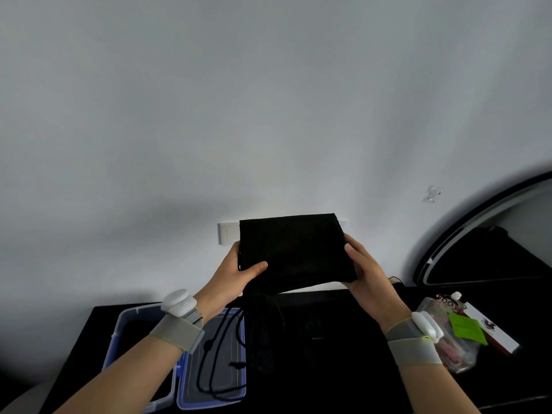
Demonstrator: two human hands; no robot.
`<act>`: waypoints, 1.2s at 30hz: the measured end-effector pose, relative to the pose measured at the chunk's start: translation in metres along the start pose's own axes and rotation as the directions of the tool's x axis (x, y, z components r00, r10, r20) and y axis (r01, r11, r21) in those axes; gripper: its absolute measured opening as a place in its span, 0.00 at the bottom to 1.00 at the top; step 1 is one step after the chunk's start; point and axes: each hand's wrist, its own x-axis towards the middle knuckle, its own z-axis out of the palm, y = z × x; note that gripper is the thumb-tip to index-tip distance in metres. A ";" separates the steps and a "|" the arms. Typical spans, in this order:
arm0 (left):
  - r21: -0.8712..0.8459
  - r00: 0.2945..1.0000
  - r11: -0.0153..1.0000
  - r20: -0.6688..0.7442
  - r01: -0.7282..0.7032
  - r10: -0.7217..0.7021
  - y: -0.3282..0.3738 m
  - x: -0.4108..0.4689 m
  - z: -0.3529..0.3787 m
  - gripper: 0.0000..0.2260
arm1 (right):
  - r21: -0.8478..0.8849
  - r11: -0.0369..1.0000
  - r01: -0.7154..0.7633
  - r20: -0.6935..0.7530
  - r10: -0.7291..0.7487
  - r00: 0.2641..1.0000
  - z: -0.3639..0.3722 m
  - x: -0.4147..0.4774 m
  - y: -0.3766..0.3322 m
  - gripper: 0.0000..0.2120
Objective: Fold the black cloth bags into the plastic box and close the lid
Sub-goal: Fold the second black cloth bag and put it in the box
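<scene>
A folded black cloth bag (pixel 294 249) is held up in the air above the black table, in front of the white wall. My left hand (pixel 236 273) grips its left edge with the thumb on the front. My right hand (pixel 366 270) grips its right edge. Black drawstring cords (pixel 215 354) hang from the bag down over the plastic lid. The clear plastic box (pixel 128 321) with blue trim stands open at the lower left, with dark cloth inside. Its lid (pixel 218 380) lies flat just right of it. More black cloth (pixel 298 333) lies on the table below the bag.
A clear plastic pouch (pixel 448 333) with a green note and a white card lies at the right of the black table (pixel 358 369). A white wall switch plate (pixel 225 233) is behind the bag. A dark curved frame (pixel 478 222) stands at the right.
</scene>
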 end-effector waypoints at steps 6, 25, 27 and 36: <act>-0.028 0.993 0.997 -0.088 -0.076 0.073 -0.002 0.001 0.007 0.22 | 0.202 0.978 -0.044 -0.012 0.048 0.999 0.011 -0.009 0.011 0.23; 0.001 0.991 0.991 0.024 -0.134 0.134 -0.007 -0.019 0.032 0.55 | 0.209 0.973 -0.099 -0.079 0.118 0.990 0.056 -0.014 0.056 0.19; 0.021 0.995 0.995 0.038 -0.093 0.092 -0.011 -0.024 0.032 0.57 | 0.210 0.976 -0.051 -0.122 0.078 0.989 0.060 -0.017 0.055 0.19; 0.146 0.945 0.985 0.300 0.088 -0.129 -0.010 -0.043 0.038 0.05 | 0.252 0.965 0.073 -0.061 -0.060 0.996 0.081 -0.023 0.029 0.19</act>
